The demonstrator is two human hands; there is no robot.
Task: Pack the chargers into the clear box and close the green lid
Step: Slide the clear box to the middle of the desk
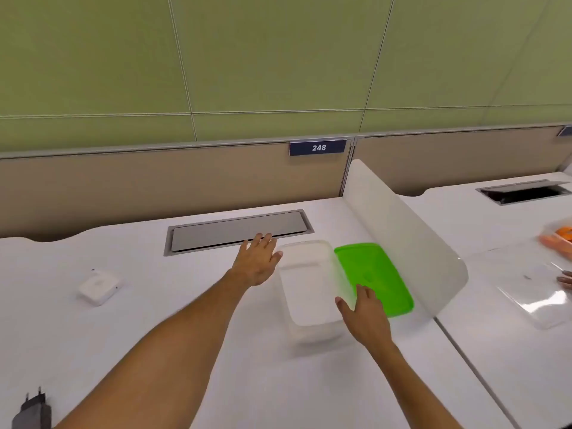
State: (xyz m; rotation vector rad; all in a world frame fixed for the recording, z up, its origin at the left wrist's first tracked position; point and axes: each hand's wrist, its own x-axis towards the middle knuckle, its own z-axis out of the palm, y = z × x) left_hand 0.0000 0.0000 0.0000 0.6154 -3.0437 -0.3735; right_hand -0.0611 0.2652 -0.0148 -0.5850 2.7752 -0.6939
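The left hand (258,263) and right hand (363,311), fingers spread apart and holding nothing, sit on either side of the clear box (309,286), likely to steady it, while the green lid (374,274) lies off beside the desk's right divider (408,243) and both chargers (98,286) wait near the left edge.

Single head-mounted wide-angle view, looking forward and down across the table (130,329) toward the partition wall (154,187); both forearms reach in close from below.

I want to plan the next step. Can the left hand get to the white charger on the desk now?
Probably yes. The left hand is open and empty beside the clear box, and the white charger lies out to its left with only bare desk between them.
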